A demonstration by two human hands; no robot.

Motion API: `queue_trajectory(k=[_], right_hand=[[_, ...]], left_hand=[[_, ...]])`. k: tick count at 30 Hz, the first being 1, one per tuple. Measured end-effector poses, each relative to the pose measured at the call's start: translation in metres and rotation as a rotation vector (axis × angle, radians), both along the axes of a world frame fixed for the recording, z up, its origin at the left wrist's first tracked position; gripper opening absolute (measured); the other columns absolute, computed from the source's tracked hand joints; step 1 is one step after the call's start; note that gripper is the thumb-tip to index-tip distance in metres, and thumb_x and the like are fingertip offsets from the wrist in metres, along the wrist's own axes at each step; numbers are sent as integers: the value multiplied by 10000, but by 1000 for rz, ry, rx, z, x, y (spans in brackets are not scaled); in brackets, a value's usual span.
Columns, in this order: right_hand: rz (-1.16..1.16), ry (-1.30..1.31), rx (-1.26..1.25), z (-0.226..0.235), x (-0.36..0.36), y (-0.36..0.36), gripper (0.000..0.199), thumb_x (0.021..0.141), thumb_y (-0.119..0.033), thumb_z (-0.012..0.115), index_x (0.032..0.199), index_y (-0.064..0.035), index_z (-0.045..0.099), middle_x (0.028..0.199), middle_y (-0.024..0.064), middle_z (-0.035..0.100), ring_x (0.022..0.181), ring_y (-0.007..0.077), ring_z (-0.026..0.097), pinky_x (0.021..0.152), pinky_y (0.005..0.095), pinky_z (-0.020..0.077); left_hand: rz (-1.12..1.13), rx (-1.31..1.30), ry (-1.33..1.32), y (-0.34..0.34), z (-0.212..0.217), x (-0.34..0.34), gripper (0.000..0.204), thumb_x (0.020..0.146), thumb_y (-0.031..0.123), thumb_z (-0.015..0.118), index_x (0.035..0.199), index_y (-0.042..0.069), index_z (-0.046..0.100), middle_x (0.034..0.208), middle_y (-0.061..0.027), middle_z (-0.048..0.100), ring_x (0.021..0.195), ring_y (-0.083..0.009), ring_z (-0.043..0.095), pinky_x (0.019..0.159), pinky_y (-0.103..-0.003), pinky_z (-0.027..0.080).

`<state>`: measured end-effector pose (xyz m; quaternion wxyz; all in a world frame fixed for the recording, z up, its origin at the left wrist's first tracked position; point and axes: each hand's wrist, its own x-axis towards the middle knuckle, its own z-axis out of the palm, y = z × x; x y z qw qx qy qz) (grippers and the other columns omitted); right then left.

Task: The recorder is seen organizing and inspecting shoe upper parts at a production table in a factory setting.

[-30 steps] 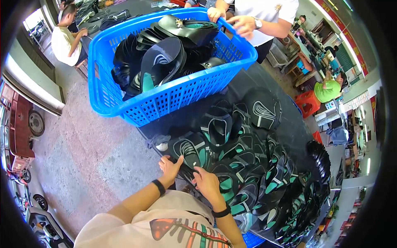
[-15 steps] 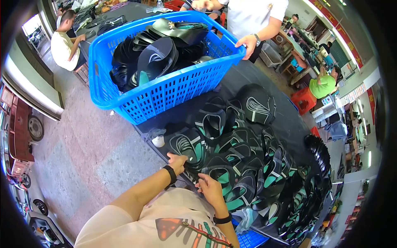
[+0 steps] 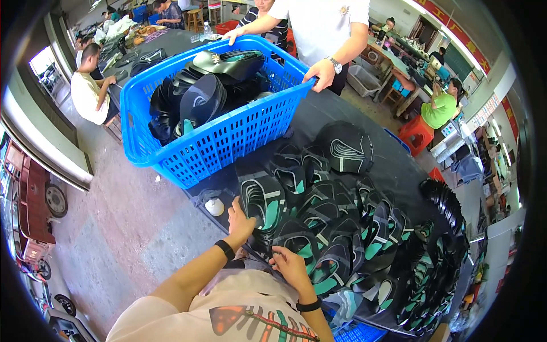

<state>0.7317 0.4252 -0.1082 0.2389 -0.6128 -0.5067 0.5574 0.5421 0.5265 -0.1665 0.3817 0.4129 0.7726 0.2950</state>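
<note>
Dark shoe uppers with grey bands and teal linings cover the near tabletop. My left hand [image 3: 241, 222] is at the left edge of a nested stack of uppers [image 3: 263, 199], fingers apart and thumb towards the stack. By the table's near edge, my right hand [image 3: 289, 267] has loosely bent fingers with a gap between them, close to the uppers; nothing shows in it. Beyond the stack stands a blue plastic basket [image 3: 228, 137], holding black uppers or shoe parts [image 3: 202, 100]. A co-worker's two hands [image 3: 323, 74] are on its rim.
A rounded black stack with pale lines [image 3: 347, 147] lies behind the uppers. A white cone-shaped object [image 3: 214, 207] sits at the table's left edge. Another blue basket [image 3: 356, 332] is low beside me. Other people sit left and right, one on a red stool [image 3: 416, 134].
My left hand's fingers have spread and stretched up beside the stack. The co-worker's other hand has come onto the basket's far rim. The basket seems shifted slightly left.
</note>
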Motion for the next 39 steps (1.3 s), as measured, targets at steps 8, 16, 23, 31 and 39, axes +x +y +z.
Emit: queue_trajectory(k=[8,16,23,31,39], right_hand=[[39,-4,29,-4,5,-4,324,990,-140,587,1287,-22,645,936,115,769,749,141,720,697,278,566],[20,-39,108,-2,14,-19,356,973,-196,567,1298,-71,640,917,127,766,780,247,741,732,342,559],[-86,51,28,23,36,-43,358,998,-222,575,1325,-84,619,966,110,774,814,215,749,754,320,561],[-151,31,-70,38,57,-63,369,1008,-165,569,1364,-70,596,1001,113,772,873,185,754,794,293,563],[-144,25,-77,35,58,-74,356,1031,-141,521,1364,-33,589,1026,118,774,896,182,749,830,291,563]], left_hand=[[64,115,11,1,-52,-15,908,703,83,707,1524,141,325,1392,-277,459,1283,-473,498,1098,-493,420],[203,0,-253,16,-71,-26,1006,810,292,855,1569,117,218,1396,-164,418,968,-254,572,539,-351,494],[82,-87,-609,-12,-71,-47,1015,886,388,795,1586,229,77,1564,-132,321,1249,-256,466,785,-415,475],[168,-163,-510,-25,-61,-40,1004,883,406,784,1576,242,77,1577,-99,281,1312,-275,400,863,-468,439],[203,-87,-404,-43,-82,-37,956,884,300,777,1579,106,150,1502,-194,340,1189,-290,501,845,-411,519]])
